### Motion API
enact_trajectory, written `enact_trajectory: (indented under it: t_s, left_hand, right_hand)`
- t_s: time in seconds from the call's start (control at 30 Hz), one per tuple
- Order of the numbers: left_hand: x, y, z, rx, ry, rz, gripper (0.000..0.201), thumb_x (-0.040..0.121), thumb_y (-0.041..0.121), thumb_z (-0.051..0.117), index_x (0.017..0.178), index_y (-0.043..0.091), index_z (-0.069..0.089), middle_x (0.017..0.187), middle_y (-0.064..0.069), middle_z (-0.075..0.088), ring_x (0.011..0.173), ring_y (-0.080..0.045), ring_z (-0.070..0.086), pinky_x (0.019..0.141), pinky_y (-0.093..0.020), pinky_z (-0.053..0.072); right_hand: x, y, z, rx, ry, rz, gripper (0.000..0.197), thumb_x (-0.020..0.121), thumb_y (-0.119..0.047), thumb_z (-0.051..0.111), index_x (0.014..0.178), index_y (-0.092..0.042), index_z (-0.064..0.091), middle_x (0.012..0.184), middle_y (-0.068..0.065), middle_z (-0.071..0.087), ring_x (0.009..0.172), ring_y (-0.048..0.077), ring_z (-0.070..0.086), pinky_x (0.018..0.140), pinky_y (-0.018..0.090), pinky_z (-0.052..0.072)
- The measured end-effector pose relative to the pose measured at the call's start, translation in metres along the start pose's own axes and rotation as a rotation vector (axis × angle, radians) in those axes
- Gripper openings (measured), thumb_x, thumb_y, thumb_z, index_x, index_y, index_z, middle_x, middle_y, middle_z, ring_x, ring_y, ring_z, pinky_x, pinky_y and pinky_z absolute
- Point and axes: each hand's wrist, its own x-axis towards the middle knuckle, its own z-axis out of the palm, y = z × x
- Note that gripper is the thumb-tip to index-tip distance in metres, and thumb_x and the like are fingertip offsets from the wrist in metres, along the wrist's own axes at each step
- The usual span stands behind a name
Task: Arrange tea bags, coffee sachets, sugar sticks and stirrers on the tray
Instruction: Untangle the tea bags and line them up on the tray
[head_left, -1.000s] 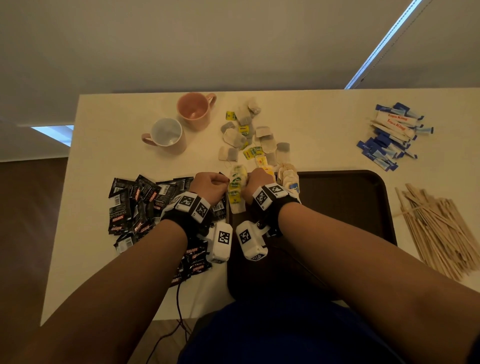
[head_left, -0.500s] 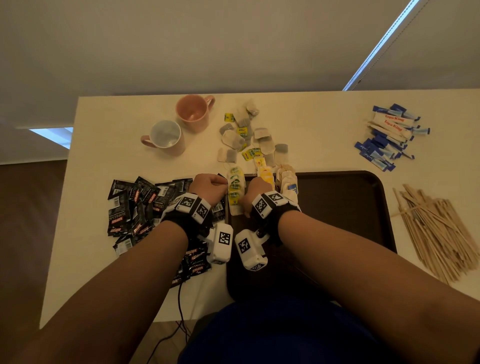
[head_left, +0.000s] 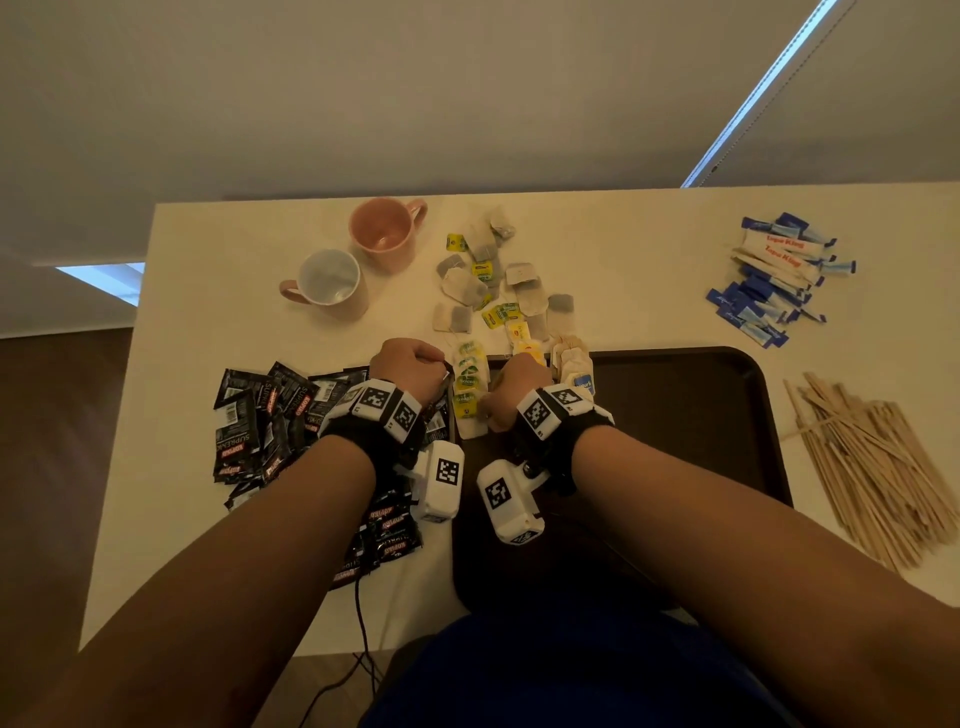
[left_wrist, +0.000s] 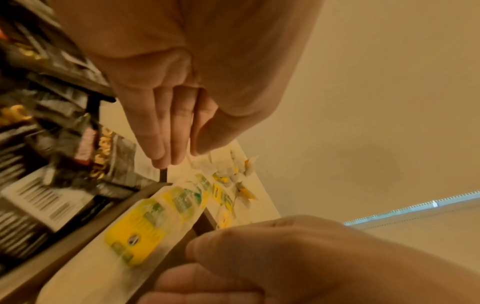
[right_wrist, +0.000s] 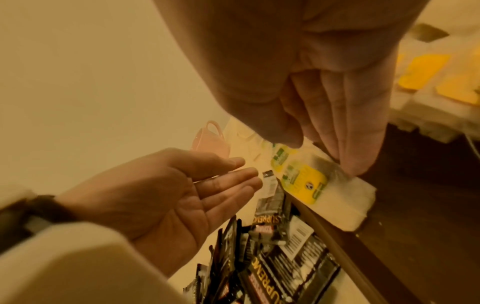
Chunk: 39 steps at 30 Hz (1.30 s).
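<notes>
right hand (head_left: 519, 387) fingers straight and together, tips pressing the right edge of the yellow-tagged tea bag row (head_left: 470, 389); thumb hangs just clear, so the grip touches, not clamps. left hand (head_left: 410, 366) open too in the right wrist view, palm turned to the row, fingertips just beside its left edge at the tray (head_left: 748, 384) rim; contact there cannot be told.

change from a second ago: little. the row sits a shade straighter along the tray's left edge, both hands hold the same flanking posts. reads as squaring-up of the row nearing its end, not a fresh pick.

outward: a second tea bag stack (head_left: 571, 358) lies on the tray's far edge, right of the hand. loose tea bags (head_left: 483, 275) lie on the bench (head_left: 623, 249) beyond the tray. coffee sachets (head_left: 270, 415) heaped left of the tray, sugar sticks (head_left: 774, 275) far right, stirrers (head_left: 872, 467) right; all three off the tray. two mugs (head_left: 358, 260) far left. judgement: task early, only tea begun.
</notes>
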Motion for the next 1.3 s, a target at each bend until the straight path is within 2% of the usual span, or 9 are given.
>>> enact_trajectory:
  t_s: [0.1,0.17,0.3,0.4,0.57,0.7,0.83,0.97,1.3]
  left_hand:
    - [0.009,0.024,-0.011,0.123,0.059,0.054,0.016,0.084,0.016,0.065,0.093,0.021,0.076,0.103,-0.003,0.074,0.1,-0.022,0.067,0.094,-0.032,0.052]
    - [0.021,0.045,-0.018,0.231,0.019,0.105,0.009,0.085,0.019,0.066,0.088,0.026,0.072,0.104,0.0,0.073,0.099,-0.021,0.066,0.091,-0.032,0.053]
    - [0.051,0.09,-0.019,0.557,-0.102,0.243,0.015,0.085,0.02,0.065,0.099,0.023,0.063,0.112,-0.001,0.065,0.098,-0.023,0.063,0.087,-0.034,0.053]
    - [0.073,0.113,-0.011,0.796,-0.176,0.33,0.04,0.086,0.024,0.068,0.123,0.019,0.056,0.121,-0.008,0.06,0.104,-0.029,0.061,0.083,-0.033,0.049]
    - [0.104,0.122,0.003,0.948,-0.265,0.384,0.09,0.083,0.021,0.072,0.153,0.038,0.019,0.153,-0.009,0.027,0.132,-0.041,0.04,0.105,-0.049,0.038]
    - [0.114,0.123,0.01,1.02,-0.338,0.373,0.079,0.093,0.018,0.061,0.154,0.04,0.017,0.165,-0.009,-0.006,0.142,-0.043,0.029,0.114,-0.049,0.032]
    - [0.121,0.118,0.016,1.003,-0.348,0.378,0.075,0.09,0.017,0.064,0.152,0.035,0.028,0.162,-0.009,0.007,0.134,-0.042,0.039,0.108,-0.046,0.04]
    - [0.122,0.118,0.02,0.929,-0.273,0.422,0.038,0.093,0.018,0.057,0.131,0.02,0.056,0.132,-0.012,0.044,0.108,-0.035,0.055,0.084,-0.033,0.042]
    - [0.116,0.115,0.011,0.885,-0.239,0.404,0.059,0.082,0.018,0.074,0.137,0.022,0.056,0.134,-0.011,0.054,0.122,-0.031,0.053,0.099,-0.037,0.044]
  right_hand:
    - [0.004,0.005,-0.003,0.144,0.04,-0.019,0.023,0.083,-0.025,0.068,0.091,-0.003,0.07,0.084,0.012,0.073,0.078,0.027,0.071,0.073,0.04,0.06]
    - [0.002,0.009,-0.005,0.207,0.012,-0.026,0.023,0.083,-0.021,0.064,0.087,0.001,0.071,0.075,0.015,0.073,0.074,0.031,0.072,0.073,0.047,0.061]
    - [-0.016,0.02,-0.008,0.215,-0.086,-0.048,0.024,0.09,-0.021,0.061,0.083,0.0,0.07,0.08,0.015,0.074,0.074,0.029,0.073,0.075,0.042,0.061]
    - [-0.025,0.033,-0.007,0.17,-0.179,-0.062,0.027,0.094,-0.025,0.058,0.079,-0.005,0.069,0.082,0.013,0.075,0.073,0.026,0.073,0.074,0.036,0.061]
    - [-0.017,0.052,-0.007,0.159,-0.282,-0.039,0.031,0.095,-0.029,0.058,0.09,-0.003,0.073,0.084,0.01,0.076,0.081,0.025,0.074,0.076,0.038,0.061]
    - [-0.01,0.061,-0.009,0.209,-0.276,-0.029,0.032,0.094,-0.028,0.059,0.087,-0.001,0.073,0.079,0.012,0.075,0.076,0.026,0.074,0.072,0.042,0.062]
    - [-0.004,0.067,-0.007,0.233,-0.276,-0.029,0.031,0.094,-0.027,0.058,0.088,0.001,0.072,0.08,0.014,0.074,0.075,0.028,0.074,0.071,0.042,0.062]
    - [-0.001,0.067,-0.003,0.244,-0.273,-0.031,0.031,0.094,-0.027,0.059,0.087,0.001,0.072,0.078,0.014,0.074,0.074,0.03,0.073,0.068,0.044,0.062]
    - [-0.005,0.06,-0.007,0.222,-0.239,-0.08,0.031,0.095,-0.026,0.058,0.086,0.0,0.073,0.08,0.013,0.075,0.075,0.028,0.073,0.07,0.041,0.062]
